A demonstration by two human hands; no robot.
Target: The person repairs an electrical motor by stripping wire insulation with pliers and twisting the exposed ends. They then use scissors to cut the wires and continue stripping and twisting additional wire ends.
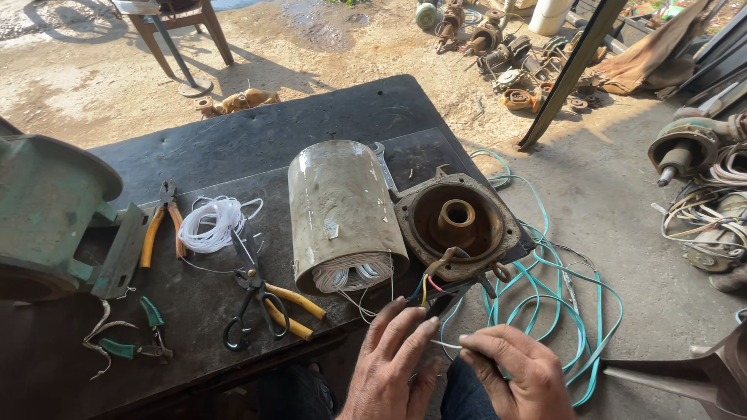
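Note:
My left hand (389, 365) and my right hand (517, 373) meet at the bottom of the view, pinching a thin white wire (445, 343) between their fingertips. The wire runs up toward a grey motor stator cylinder (338, 206) lying on its side on the dark workbench (257, 140), with white windings (354, 274) showing at its near end. Beside it lies a rusty round end cover (457, 225) with coloured leads (426, 288) hanging from it.
On the bench lie scissors (250, 299), yellow-handled pliers (161, 225), green-handled pliers (136, 342), a coil of white cord (214, 224) and a green motor housing (50, 214). A teal cable (560, 311) loops on the ground at right. Old motor parts (506, 54) litter the yard.

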